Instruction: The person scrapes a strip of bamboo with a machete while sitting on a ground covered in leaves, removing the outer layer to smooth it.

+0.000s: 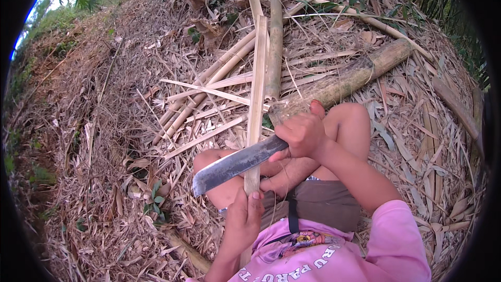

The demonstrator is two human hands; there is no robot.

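Note:
My right hand (302, 131) is closed round the handle of a machete (235, 163), whose broad dark blade points to the left. The blade lies across a long pale bamboo strip (256, 89), over its lower part; whether it cuts into the strip I cannot tell. My left hand (243, 213) grips the strip's near end below the blade, thumb on top. From there the strip runs away from me, past my crossed legs, with its far part over other bamboo. The machete's handle is mostly hidden in my fist.
A thick bamboo pole (347, 79) lies slantwise beyond my right hand, and a thinner upright-lying pole (274, 42) is beside the strip. Several split bamboo pieces (211, 84) are heaped to the left. Dry leaves and shavings (120, 177) cover the sloping ground. A small green plant (155, 198) grows at left.

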